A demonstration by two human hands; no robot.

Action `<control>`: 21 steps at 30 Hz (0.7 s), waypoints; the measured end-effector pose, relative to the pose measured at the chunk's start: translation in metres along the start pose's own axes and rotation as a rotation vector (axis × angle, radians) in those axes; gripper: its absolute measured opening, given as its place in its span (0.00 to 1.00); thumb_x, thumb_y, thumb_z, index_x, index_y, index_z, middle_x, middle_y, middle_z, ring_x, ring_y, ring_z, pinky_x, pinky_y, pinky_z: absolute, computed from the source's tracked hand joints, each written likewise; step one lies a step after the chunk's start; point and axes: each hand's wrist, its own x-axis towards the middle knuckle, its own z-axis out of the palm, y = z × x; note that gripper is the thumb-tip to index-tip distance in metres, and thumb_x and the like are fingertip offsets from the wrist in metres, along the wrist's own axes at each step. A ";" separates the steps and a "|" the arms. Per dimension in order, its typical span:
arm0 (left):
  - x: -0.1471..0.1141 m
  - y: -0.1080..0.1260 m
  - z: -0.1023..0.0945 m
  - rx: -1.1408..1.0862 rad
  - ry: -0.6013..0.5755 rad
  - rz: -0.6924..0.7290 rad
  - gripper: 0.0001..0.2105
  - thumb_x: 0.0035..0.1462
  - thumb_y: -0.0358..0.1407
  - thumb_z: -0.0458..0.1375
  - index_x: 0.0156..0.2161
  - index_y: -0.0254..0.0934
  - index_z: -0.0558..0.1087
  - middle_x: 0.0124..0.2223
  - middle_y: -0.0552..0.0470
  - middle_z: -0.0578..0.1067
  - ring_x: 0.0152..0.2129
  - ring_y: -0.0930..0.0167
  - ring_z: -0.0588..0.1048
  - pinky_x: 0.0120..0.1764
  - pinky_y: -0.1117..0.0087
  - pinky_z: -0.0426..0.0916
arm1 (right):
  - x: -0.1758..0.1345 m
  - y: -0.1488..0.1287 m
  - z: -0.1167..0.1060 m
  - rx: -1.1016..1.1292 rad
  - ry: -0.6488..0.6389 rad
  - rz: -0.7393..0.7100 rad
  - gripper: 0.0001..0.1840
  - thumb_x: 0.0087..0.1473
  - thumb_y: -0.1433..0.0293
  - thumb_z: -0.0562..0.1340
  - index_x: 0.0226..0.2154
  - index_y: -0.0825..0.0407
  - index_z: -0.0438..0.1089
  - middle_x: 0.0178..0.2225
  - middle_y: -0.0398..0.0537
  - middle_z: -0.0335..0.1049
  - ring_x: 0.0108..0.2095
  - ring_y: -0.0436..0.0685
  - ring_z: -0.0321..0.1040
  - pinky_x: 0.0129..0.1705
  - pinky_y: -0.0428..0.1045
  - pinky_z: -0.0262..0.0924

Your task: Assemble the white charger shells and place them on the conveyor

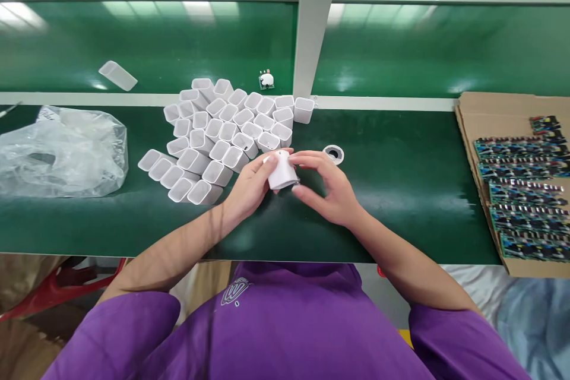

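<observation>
My left hand [249,187] is closed around a white plastic housing [282,173], held tilted just above the green bench. A dark edge shows at the housing's lower right end. Around its right side my right hand [327,187] curves with thumb and fingers apart; the fingertips are close to the housing, and whether they touch it is hard to see. Left of my hands stand many white open-topped housings [217,173] packed together. Behind my right hand lies a white ring-shaped part [333,154] with a dark centre, partly hidden by the fingers.
A clear plastic bag [66,154] lies at the left. Rows of circuit boards [528,196] rest on a cardboard sheet [472,110] at the right. Farther back are a single white housing [118,75] and a small circuit board [266,79]. A pale post [314,29] rises behind the bench [401,214].
</observation>
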 end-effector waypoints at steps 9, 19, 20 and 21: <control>-0.004 -0.008 0.012 -0.178 -0.123 -0.261 0.25 0.62 0.54 0.48 0.40 0.33 0.75 0.30 0.48 0.76 0.25 0.72 0.74 0.28 0.72 0.71 | -0.004 0.007 0.012 -0.289 0.068 -0.104 0.22 0.55 0.67 0.64 0.52 0.47 0.62 0.50 0.53 0.67 0.51 0.61 0.67 0.51 0.57 0.66; -0.001 -0.010 0.010 -0.183 -0.183 -0.263 0.27 0.63 0.54 0.46 0.39 0.31 0.75 0.30 0.46 0.76 0.26 0.72 0.74 0.28 0.73 0.71 | -0.004 0.004 0.010 -0.304 0.085 -0.094 0.21 0.53 0.68 0.65 0.49 0.48 0.63 0.48 0.52 0.69 0.49 0.59 0.68 0.48 0.55 0.66; 0.000 -0.010 0.009 -0.182 -0.183 -0.255 0.27 0.62 0.55 0.47 0.40 0.31 0.74 0.30 0.46 0.76 0.25 0.72 0.74 0.27 0.73 0.71 | -0.003 0.004 0.005 -0.301 0.100 -0.076 0.22 0.53 0.66 0.66 0.50 0.48 0.63 0.48 0.52 0.69 0.48 0.59 0.68 0.48 0.55 0.66; 0.000 -0.009 0.009 -0.179 -0.180 -0.247 0.27 0.61 0.56 0.48 0.40 0.30 0.74 0.30 0.47 0.76 0.25 0.73 0.74 0.27 0.74 0.71 | 0.001 0.005 -0.002 -0.293 0.135 -0.051 0.23 0.53 0.65 0.66 0.50 0.47 0.63 0.49 0.51 0.69 0.48 0.59 0.68 0.47 0.54 0.67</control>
